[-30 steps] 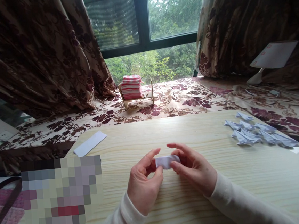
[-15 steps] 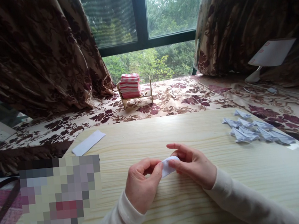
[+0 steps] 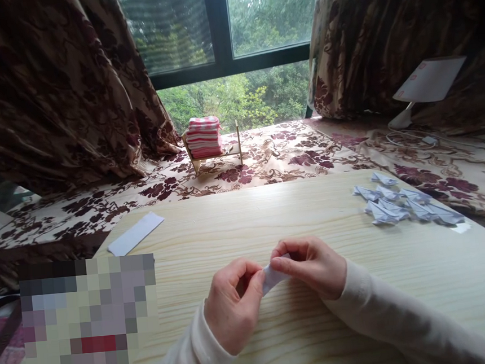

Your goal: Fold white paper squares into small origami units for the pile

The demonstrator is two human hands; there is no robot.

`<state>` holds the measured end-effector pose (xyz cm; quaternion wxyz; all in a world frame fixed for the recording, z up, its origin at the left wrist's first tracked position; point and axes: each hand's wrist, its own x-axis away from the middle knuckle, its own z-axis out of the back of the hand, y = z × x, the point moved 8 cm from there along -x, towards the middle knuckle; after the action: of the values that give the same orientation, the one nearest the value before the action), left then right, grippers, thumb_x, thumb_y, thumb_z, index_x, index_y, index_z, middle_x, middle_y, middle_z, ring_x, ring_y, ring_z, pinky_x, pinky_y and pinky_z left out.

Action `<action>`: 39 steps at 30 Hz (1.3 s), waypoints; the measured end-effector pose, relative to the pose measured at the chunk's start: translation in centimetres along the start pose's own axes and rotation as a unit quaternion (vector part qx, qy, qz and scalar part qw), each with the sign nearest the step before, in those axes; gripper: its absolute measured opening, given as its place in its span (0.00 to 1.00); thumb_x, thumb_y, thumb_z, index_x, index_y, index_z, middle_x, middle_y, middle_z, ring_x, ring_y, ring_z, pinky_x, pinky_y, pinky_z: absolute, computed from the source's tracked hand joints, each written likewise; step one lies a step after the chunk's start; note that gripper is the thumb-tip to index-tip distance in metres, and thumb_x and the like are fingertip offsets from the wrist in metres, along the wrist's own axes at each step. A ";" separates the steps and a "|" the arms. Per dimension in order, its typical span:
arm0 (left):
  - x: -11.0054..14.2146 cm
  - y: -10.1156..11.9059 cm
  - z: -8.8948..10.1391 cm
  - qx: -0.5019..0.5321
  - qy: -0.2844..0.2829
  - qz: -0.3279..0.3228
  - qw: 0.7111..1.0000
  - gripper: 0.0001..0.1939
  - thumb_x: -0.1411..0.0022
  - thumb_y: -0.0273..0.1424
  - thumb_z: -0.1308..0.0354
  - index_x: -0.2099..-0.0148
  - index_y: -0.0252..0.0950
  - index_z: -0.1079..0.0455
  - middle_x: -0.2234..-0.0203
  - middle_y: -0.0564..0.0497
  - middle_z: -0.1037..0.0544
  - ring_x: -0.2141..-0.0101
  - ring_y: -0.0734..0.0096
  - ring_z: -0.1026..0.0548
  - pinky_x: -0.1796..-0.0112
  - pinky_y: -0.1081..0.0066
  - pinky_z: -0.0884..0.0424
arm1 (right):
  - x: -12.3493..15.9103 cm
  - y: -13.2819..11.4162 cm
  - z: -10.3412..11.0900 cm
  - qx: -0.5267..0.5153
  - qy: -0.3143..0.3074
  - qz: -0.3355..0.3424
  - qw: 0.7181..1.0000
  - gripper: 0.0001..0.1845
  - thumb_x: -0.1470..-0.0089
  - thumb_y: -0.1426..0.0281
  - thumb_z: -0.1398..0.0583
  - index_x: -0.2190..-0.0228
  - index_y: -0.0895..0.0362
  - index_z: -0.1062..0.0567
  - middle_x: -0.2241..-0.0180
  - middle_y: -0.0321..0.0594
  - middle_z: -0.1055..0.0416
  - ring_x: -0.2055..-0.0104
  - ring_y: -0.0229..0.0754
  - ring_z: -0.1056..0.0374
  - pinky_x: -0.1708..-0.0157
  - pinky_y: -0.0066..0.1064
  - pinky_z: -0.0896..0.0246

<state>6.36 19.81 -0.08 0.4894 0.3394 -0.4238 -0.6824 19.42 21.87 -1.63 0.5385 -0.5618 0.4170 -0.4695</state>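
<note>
A small strip of white paper (image 3: pixel 275 279) is held between both hands above the wooden table (image 3: pixel 229 228). My left hand (image 3: pixel 236 301) pinches its left end between thumb and forefinger. On the paper's upper right part, the thumb and curled fingers of my right hand (image 3: pixel 311 266) are closed, covering that edge. Several folded white paper pieces (image 3: pixel 387 210) lie in a group at the table's right. Toward the left back of the table is a flat white paper strip (image 3: pixel 136 233).
A blurred-out patch (image 3: pixel 89 325) covers something at the left front. Beyond the table, a small wooden stand (image 3: pixel 219 157) bears folded pink-and-white cloths (image 3: pixel 204 137) on a floral cover. A white lamp (image 3: pixel 429 80) with a cable stands at the right back.
The fingers of my right hand have curled in and closed on the paper's upper edge; its forefinger was stretched out before. My left hand keeps its pinch. The view has shifted slightly.
</note>
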 end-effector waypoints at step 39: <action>0.1 -0.7 -0.4 0.061 -0.075 0.020 0.995 0.16 0.41 0.39 0.53 0.78 0.37 0.46 0.84 0.58 0.44 0.79 0.76 0.45 0.77 0.73 0.47 | 0.7 -0.5 -2.7 0.011 -0.015 0.035 0.999 0.17 0.54 0.57 0.41 0.82 0.58 0.35 0.83 0.31 0.44 0.78 0.34 0.48 0.78 0.27 0.52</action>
<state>6.41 19.72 -0.94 0.4482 0.3076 -0.5067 -0.6692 16.88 20.60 -1.16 0.5667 -0.5485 0.4229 -0.4462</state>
